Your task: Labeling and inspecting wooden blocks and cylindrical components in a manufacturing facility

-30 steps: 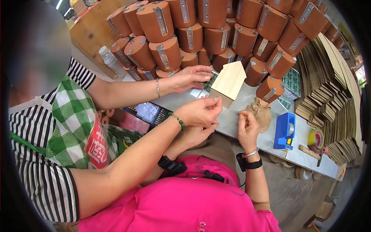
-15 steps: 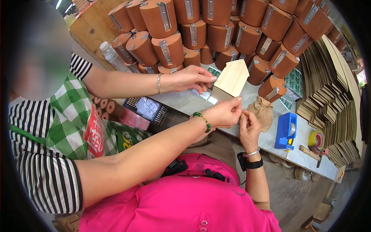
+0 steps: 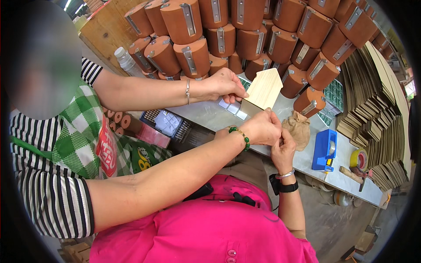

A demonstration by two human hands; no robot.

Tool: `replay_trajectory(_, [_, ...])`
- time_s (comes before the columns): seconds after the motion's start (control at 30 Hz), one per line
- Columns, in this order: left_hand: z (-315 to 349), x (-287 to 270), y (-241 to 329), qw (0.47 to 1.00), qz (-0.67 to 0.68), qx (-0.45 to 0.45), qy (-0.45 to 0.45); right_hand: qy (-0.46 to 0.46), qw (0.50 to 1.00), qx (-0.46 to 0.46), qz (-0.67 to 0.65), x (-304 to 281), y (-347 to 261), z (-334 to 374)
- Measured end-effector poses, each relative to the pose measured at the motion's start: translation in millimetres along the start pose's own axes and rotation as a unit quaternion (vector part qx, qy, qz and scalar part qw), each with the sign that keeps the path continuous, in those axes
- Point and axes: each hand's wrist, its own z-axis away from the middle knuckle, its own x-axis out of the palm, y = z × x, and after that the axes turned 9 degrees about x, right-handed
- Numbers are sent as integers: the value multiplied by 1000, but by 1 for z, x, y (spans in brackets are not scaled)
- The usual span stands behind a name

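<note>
My right hand (image 3: 283, 151), with a silver bangle and black watch at the wrist, is closed in a pinch beside a co-worker's hand (image 3: 262, 128) that wears green beads. What my fingers hold, if anything, is hidden. Only a sliver of skin that may be my left hand shows behind the co-worker's forearm; its fingers are covered. Just beyond lies a house-shaped pale wooden board (image 3: 264, 90) with a pointed end. The co-worker's other hand (image 3: 226, 84), wearing a silver bracelet, touches its left corner, and the beaded hand is at its near edge.
Brown cylinders with metal strips (image 3: 190, 59) are stacked behind. A crumpled tan cloth (image 3: 294, 133), blue tape dispenser (image 3: 323, 150) and yellow tape roll (image 3: 358, 158) lie rightward on the grey table (image 3: 302, 160). Stacked cardboard sheets (image 3: 372, 101) stand far right. The co-worker's arm crosses before me.
The co-worker's beaded hand has shifted right, up against my right hand. The other co-worker hand has moved onto the board's left corner. My right hand stays pinched in nearly the same place.
</note>
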Motion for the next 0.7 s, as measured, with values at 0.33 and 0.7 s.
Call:
replay_trajectory(0.33, [-3, 8, 6, 997, -43, -37, 49, 7, 1000, -9, 13, 0, 0, -1])
replay_trajectory(0.7, [-2, 13, 7, 997, -33, -43, 62, -1, 999, -28, 33, 0, 3, -1])
